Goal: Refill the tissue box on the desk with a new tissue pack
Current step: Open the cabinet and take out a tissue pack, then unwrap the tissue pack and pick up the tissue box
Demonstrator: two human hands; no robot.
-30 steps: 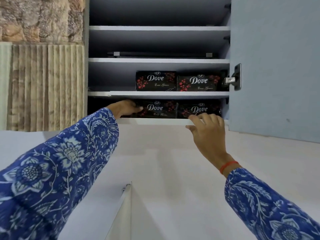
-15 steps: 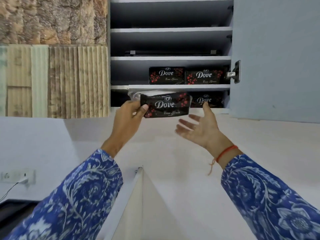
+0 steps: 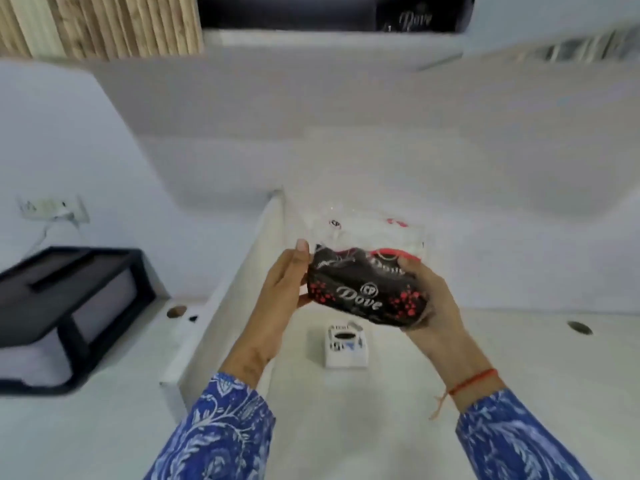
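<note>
A black tissue pack (image 3: 367, 289) with red dots and white "Dove" lettering hangs in the air above the white desk (image 3: 502, 358), its clear end showing white tissues. My left hand (image 3: 282, 296) grips its left end and my right hand (image 3: 427, 299) grips its right end. Below the pack, a small white tissue box (image 3: 345, 346) with a dark oval opening on top stands on the desk.
A white partition (image 3: 221, 306) splits the desk left of the box. A black stand (image 3: 65, 303) sits at far left under a wall socket (image 3: 52, 207). The open cupboard (image 3: 329, 12) with another Dove pack (image 3: 415, 19) is overhead. A cable hole (image 3: 579, 327) lies at right.
My left hand pulled one pack out of the cupboard's lowest shelf and brought it down over the desk. My right hand has closed on its other end. The view has tilted down.
</note>
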